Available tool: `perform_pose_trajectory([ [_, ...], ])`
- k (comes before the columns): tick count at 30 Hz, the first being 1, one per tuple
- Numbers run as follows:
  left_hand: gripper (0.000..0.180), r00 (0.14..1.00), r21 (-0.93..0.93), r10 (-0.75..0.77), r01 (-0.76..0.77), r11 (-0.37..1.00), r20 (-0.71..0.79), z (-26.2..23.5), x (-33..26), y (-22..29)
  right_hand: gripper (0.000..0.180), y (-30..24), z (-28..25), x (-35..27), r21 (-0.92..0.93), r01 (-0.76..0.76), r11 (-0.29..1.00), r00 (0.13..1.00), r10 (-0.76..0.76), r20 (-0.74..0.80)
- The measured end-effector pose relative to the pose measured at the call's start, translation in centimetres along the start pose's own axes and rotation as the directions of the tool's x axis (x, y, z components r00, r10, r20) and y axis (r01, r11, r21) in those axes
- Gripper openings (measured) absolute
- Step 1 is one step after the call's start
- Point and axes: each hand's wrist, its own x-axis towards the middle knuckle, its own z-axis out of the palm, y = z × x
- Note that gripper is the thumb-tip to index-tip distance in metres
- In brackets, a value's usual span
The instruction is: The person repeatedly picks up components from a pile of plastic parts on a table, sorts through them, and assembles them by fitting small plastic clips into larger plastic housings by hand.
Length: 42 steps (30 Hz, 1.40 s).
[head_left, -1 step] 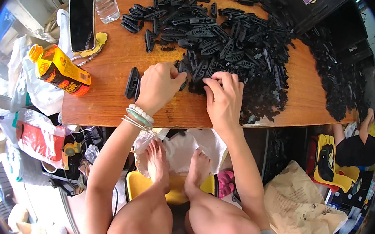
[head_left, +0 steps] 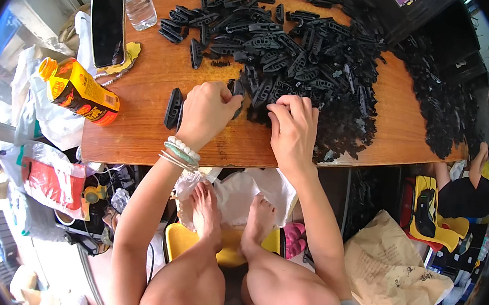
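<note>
Pinching a black plastic clip (head_left: 237, 90) at its fingertips, left hand (head_left: 204, 113) curls closed; right hand (head_left: 292, 130) presses bent fingers into the clip pile (head_left: 306, 58) just beside.

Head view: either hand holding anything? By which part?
Left hand pinches a black plastic clip by its near end, at the pile's edge. Right hand lies on the pile of black clips, fingers curled; whether it grips one cannot be told.

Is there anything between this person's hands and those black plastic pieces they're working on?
Nothing visible stands in the way. The left hand already has its fingers on a black plastic piece at the near edge of the pile of black pieces, and the right hand rests its fingertips on the same pile. A single black piece lies just left of the left hand.
</note>
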Motion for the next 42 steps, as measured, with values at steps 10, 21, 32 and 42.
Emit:
perform_pose_trajectory([
  [10,0.027,0.925,-0.546,-0.207,0.358,0.758,0.319,-3.3,-3.2,1.3,0.017,-1.2,-0.9,-1.2,0.436,-0.085,0.896,0.965,0.182,-0.187],
  [21,0.020,0.848,-0.850,0.063,0.521,0.084,0.526,-1.5,-6.4,1.0,0.008,-6.1,-3.2,-3.7,0.917,-0.341,0.208,0.843,0.499,0.200],
  [32,0.034,0.938,-0.888,0.073,0.292,0.356,0.338,-2.0,-8.6,1.8,0.008,-6.8,-4.8,-4.0,0.940,-0.338,0.040,0.815,0.512,0.271],
  [42,0.032,0.867,-0.754,0.032,0.414,0.511,0.498,-3.6,-9.6,2.3,0.015,-5.3,-4.3,-3.7,0.550,-0.137,0.824,0.977,0.204,-0.062],
])
